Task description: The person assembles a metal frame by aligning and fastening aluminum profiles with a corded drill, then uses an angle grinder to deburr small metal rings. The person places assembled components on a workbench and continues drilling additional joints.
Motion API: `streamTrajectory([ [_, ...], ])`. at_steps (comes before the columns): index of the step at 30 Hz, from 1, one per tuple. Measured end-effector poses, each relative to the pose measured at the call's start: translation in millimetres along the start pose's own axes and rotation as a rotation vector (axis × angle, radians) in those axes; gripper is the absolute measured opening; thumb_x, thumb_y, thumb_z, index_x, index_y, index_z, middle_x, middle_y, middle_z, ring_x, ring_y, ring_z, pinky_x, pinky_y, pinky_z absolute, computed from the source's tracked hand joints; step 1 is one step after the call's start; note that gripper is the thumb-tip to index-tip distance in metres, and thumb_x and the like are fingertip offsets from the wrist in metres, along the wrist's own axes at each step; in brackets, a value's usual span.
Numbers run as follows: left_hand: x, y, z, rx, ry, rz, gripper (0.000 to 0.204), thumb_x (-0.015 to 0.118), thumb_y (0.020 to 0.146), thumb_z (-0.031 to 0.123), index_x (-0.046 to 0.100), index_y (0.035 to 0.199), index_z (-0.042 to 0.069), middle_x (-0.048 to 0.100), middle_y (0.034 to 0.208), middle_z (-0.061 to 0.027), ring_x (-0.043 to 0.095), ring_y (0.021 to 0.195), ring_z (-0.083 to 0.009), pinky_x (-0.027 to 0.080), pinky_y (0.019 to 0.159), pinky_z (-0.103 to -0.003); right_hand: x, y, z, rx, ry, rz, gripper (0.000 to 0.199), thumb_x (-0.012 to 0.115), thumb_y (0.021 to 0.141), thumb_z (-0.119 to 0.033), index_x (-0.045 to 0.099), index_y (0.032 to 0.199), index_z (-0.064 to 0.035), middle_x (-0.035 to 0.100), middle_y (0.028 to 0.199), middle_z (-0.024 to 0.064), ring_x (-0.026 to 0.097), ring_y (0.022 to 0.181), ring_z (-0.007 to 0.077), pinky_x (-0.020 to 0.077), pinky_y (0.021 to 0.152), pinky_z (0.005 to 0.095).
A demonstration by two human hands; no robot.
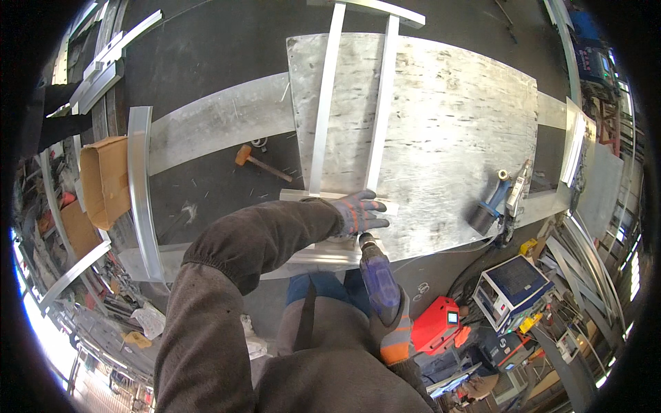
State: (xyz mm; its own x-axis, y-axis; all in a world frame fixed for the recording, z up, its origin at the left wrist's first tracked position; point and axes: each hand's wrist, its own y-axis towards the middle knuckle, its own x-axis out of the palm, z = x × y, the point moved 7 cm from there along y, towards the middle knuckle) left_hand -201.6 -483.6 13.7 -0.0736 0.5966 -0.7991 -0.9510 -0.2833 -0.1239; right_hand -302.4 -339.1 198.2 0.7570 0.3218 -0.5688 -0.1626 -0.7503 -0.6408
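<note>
My left hand (358, 213), in a grey and orange glove, lies with fingers stretched out and slightly apart on the near end of an aluminium frame. Two long bars, a left bar (326, 103) and a right bar (382, 103), run away from me to a far crossbar (385, 9). A near crosspiece (296, 195) passes under my left wrist. My right hand (396, 337), gloved alike, is wrapped round the grip of a blue-purple cordless drill (380, 279). The drill's chuck points at the frame just below my left fingers; whether its tip touches metal is hidden.
Beneath the frame lies a large scuffed metal sheet (461, 124). A mallet (265, 164) rests to the left, near a cardboard box (107, 182). A blue-handled power tool (490, 205) lies at right. Red (436, 325) and blue-white (513, 292) machines stand near right, with cables.
</note>
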Motion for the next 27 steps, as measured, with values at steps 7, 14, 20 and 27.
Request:
streamTrajectory([
  [7, 22.4, 8.6, 1.6, 0.101, 0.321, 0.009, 0.054, 0.053, 0.092, 0.021, 0.042, 0.145, 0.026, 0.054, 0.137, 0.0013, 0.036, 0.141, -0.0124, 0.024, 0.122, -0.042, -2.8, 8.2, -8.8, 0.056, 0.074, -0.044, 0.073, 0.074, 0.083, -0.029, 0.041, 0.142, -0.0010, 0.059, 0.128, 0.0213, 0.059, 0.118, 0.0343, 0.0468, 0.098, 0.0414],
  [14, 27.3, 6.0, -4.8, 0.024, -0.048, 0.019, 0.051, 0.055, 0.090, 0.022, 0.047, 0.141, 0.023, 0.057, 0.131, 0.0035, 0.041, 0.136, -0.0120, 0.025, 0.121, -0.042, -4.5, 26.0, 5.9, 0.103, 0.041, -0.158, 0.073, 0.076, 0.082, -0.028, 0.042, 0.141, -0.0012, 0.060, 0.126, 0.0184, 0.061, 0.116, 0.0320, 0.0489, 0.096, 0.0404],
  [20, 11.3, 2.2, -2.2, 0.069, -0.007, 0.045, 0.050, 0.055, 0.090, 0.022, 0.048, 0.139, 0.021, 0.058, 0.135, 0.0046, 0.040, 0.137, -0.0159, 0.026, 0.121, -0.043, -11.1, 30.0, -1.8, 0.120, -0.033, -0.177, 0.074, 0.077, 0.081, -0.029, 0.043, 0.141, -0.0014, 0.061, 0.126, 0.0170, 0.062, 0.114, 0.0310, 0.0499, 0.095, 0.0399],
  [27, -1.4, 2.8, -0.8, 0.064, -0.042, -0.026, 0.047, 0.055, 0.091, 0.023, 0.050, 0.138, 0.021, 0.059, 0.136, 0.0048, 0.039, 0.140, -0.0157, 0.026, 0.121, -0.044, -15.6, 31.2, -4.0, 0.137, -0.139, -0.210, 0.075, 0.078, 0.081, -0.030, 0.043, 0.140, -0.0016, 0.063, 0.125, 0.0153, 0.063, 0.113, 0.0299, 0.0510, 0.094, 0.0394],
])
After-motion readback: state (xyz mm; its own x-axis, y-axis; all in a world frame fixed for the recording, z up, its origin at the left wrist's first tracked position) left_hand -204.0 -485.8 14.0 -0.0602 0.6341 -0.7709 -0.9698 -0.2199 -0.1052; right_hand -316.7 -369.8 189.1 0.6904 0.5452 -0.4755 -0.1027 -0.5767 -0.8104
